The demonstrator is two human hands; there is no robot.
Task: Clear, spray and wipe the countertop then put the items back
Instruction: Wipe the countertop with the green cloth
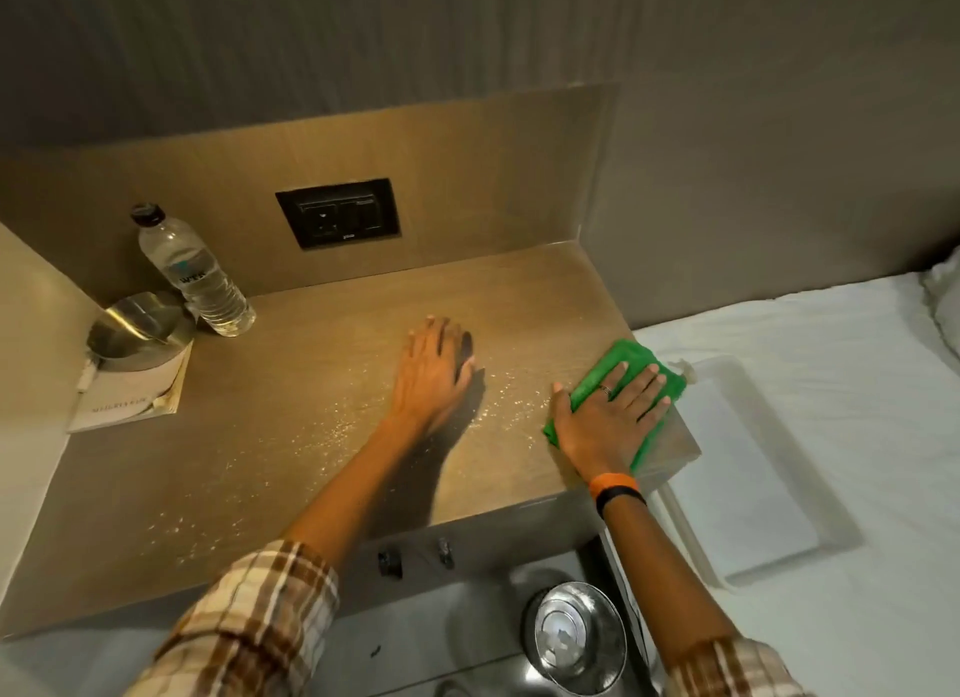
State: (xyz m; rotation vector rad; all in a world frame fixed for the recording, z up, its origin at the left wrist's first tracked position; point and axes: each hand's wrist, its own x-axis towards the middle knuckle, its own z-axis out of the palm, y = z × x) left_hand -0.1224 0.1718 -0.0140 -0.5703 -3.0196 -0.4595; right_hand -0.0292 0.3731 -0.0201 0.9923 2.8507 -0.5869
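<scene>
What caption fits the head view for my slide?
Right hand presses a green cloth on the spray-speckled brown countertop; left hand rests flat beside it.

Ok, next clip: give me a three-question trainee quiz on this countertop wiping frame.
1. True or false: the right hand presses the green cloth flat near the right edge of the countertop.
2. Which item stands upright in the back-left corner? A) spray can B) water bottle C) mug
3. Fill in: the left hand rests ____ on the countertop, holding nothing.

Key:
1. True; the cloth lies under the palm and fingers.
2. B; it stands beside a metal dish that sits on a booklet.
3. Flat, amid scattered droplets.
</scene>
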